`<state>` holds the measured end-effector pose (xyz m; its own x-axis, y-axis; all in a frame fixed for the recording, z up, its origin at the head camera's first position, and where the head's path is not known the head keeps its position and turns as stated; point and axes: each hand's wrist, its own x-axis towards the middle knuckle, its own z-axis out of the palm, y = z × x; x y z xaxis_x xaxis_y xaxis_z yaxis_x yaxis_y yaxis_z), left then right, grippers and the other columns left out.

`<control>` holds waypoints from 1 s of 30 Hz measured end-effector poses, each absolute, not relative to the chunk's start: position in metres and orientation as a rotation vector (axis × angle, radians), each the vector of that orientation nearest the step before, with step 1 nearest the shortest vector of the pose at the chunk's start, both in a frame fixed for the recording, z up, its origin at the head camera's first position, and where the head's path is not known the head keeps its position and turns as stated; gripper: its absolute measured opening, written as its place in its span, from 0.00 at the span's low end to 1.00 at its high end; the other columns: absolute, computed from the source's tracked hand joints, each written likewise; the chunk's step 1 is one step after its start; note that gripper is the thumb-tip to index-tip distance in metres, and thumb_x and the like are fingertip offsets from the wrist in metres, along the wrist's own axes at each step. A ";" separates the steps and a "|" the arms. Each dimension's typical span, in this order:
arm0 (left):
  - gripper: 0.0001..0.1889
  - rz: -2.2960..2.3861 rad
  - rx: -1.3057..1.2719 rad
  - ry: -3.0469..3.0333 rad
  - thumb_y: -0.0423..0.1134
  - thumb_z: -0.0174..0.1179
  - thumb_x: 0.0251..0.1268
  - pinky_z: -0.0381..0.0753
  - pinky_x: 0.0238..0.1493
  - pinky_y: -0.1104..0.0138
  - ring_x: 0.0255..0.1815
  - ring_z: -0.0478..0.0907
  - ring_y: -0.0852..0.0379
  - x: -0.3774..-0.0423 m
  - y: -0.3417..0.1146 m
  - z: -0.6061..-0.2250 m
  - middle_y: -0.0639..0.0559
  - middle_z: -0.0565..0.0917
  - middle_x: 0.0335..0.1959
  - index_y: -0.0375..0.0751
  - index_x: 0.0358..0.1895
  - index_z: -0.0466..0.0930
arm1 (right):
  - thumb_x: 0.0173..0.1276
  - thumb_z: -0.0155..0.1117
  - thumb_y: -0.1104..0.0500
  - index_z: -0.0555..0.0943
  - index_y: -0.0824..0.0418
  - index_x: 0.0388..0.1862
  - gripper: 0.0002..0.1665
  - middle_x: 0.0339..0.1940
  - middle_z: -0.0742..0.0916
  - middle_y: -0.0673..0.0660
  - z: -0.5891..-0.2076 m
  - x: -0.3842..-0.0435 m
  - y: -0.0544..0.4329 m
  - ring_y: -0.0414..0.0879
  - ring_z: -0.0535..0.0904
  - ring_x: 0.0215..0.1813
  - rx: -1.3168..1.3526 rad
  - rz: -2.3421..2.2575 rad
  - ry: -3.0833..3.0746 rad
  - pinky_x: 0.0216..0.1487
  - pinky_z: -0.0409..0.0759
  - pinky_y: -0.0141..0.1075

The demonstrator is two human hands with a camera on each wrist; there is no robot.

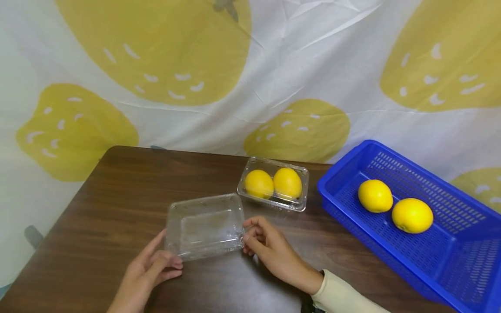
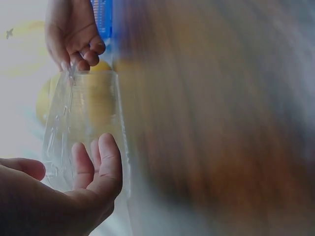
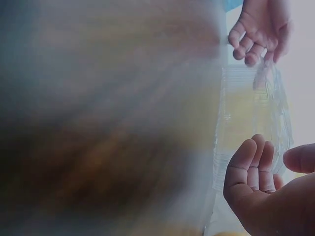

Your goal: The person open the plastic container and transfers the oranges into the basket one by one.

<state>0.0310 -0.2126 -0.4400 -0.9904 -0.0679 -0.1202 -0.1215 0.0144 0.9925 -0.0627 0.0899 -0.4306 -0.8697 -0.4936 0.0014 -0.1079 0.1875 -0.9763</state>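
Note:
An empty clear plastic fruit box point(image 1: 211, 224) is held between both hands, slightly turned, over the front middle of the table. My left hand point(image 1: 150, 269) grips its near left corner, the thumb on one side and the fingers on the other. At the opposite end, my right hand point(image 1: 274, 250) pinches the right edge between thumb and curled fingers. In the left wrist view the box's side wall point(image 2: 93, 108) stretches between the two hands. Just behind stands a second clear box point(image 1: 274, 202) with two yellow citrus fruits point(image 1: 287, 183) inside.
To the right, a blue perforated basket point(image 1: 391, 265) contains two more yellow citrus fruits point(image 1: 412, 215). The brown wooden table point(image 1: 105, 217) ends at a white cloth point(image 1: 188, 126) printed with big yellow fruit, which hangs behind it.

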 end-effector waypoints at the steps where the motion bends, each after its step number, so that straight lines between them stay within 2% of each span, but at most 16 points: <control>1: 0.34 2.173 -0.210 2.210 0.25 0.50 0.86 0.93 0.46 0.61 0.46 0.89 0.53 0.031 -0.214 -0.441 0.38 0.87 0.43 0.25 0.87 0.50 | 0.83 0.62 0.65 0.76 0.69 0.65 0.16 0.38 0.89 0.60 -0.430 -0.064 0.087 0.50 0.86 0.39 -0.574 -1.733 2.158 0.43 0.88 0.37; 5: 0.34 2.195 -0.187 2.203 0.24 0.49 0.86 0.93 0.47 0.61 0.47 0.89 0.54 0.030 -0.223 -0.442 0.39 0.88 0.45 0.24 0.87 0.47 | 0.84 0.63 0.64 0.77 0.67 0.66 0.17 0.39 0.89 0.60 -0.430 -0.071 0.078 0.51 0.86 0.38 -0.570 -1.734 2.168 0.41 0.88 0.38; 11: 0.33 2.197 -0.131 2.238 0.27 0.47 0.89 0.93 0.49 0.63 0.51 0.89 0.57 0.026 -0.237 -0.443 0.50 0.91 0.50 0.24 0.88 0.45 | 0.84 0.62 0.64 0.76 0.66 0.73 0.22 0.45 0.90 0.63 -0.432 -0.082 0.063 0.56 0.86 0.40 -0.608 -1.720 2.165 0.41 0.89 0.41; 14: 0.33 2.195 -0.096 2.251 0.28 0.46 0.90 0.92 0.50 0.64 0.55 0.88 0.61 0.024 -0.240 -0.444 0.60 0.90 0.56 0.25 0.88 0.44 | 0.84 0.61 0.65 0.69 0.64 0.83 0.32 0.55 0.90 0.66 -0.432 -0.088 0.057 0.60 0.89 0.46 -0.639 -1.725 2.150 0.43 0.90 0.43; 17: 0.35 2.203 -0.081 2.249 0.28 0.48 0.90 0.92 0.51 0.64 0.59 0.86 0.65 0.023 -0.241 -0.446 0.68 0.86 0.62 0.26 0.88 0.43 | 0.84 0.61 0.65 0.58 0.63 0.90 0.41 0.67 0.86 0.68 -0.432 -0.092 0.054 0.63 0.89 0.55 -0.650 -1.736 2.110 0.49 0.92 0.45; 19: 0.36 2.202 -0.108 2.244 0.29 0.49 0.89 0.91 0.52 0.64 0.60 0.85 0.66 0.023 -0.240 -0.446 0.56 0.82 0.71 0.27 0.89 0.42 | 0.85 0.61 0.64 0.54 0.62 0.92 0.44 0.74 0.82 0.69 -0.432 -0.093 0.053 0.63 0.89 0.60 -0.641 -1.740 2.090 0.53 0.91 0.46; 21: 0.37 2.211 -0.126 2.229 0.29 0.49 0.89 0.91 0.52 0.64 0.61 0.84 0.68 0.022 -0.239 -0.446 0.40 0.75 0.78 0.27 0.89 0.41 | 0.85 0.62 0.64 0.54 0.63 0.92 0.44 0.76 0.80 0.71 -0.433 -0.094 0.053 0.63 0.88 0.61 -0.632 -1.738 2.086 0.56 0.91 0.46; 24: 0.37 2.211 -0.159 2.223 0.30 0.49 0.90 0.91 0.52 0.64 0.61 0.83 0.70 0.022 -0.236 -0.445 0.22 0.59 0.82 0.27 0.89 0.41 | 0.84 0.62 0.63 0.57 0.65 0.90 0.42 0.78 0.79 0.72 -0.434 -0.095 0.054 0.63 0.89 0.60 -0.626 -1.721 2.108 0.50 0.92 0.43; 26: 0.36 2.223 -0.172 2.219 0.29 0.49 0.89 0.91 0.52 0.64 0.61 0.83 0.70 0.021 -0.235 -0.445 0.21 0.57 0.83 0.25 0.88 0.41 | 0.84 0.63 0.62 0.58 0.67 0.89 0.41 0.78 0.78 0.72 -0.435 -0.096 0.055 0.64 0.89 0.60 -0.626 -1.719 2.114 0.47 0.92 0.43; 30: 0.35 2.232 -0.236 2.204 0.28 0.49 0.88 0.92 0.51 0.63 0.58 0.84 0.68 0.021 -0.230 -0.445 0.18 0.60 0.80 0.20 0.86 0.44 | 0.83 0.62 0.63 0.60 0.69 0.88 0.40 0.78 0.78 0.72 -0.436 -0.096 0.062 0.65 0.88 0.61 -0.607 -1.720 2.117 0.40 0.91 0.42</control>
<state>0.0208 -0.2296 -0.4453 -0.9887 -0.1082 -0.1038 -0.1024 -0.0184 0.9946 -0.0956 0.0619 -0.4365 -0.8489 -0.5286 0.0020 -0.1102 0.1731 -0.9787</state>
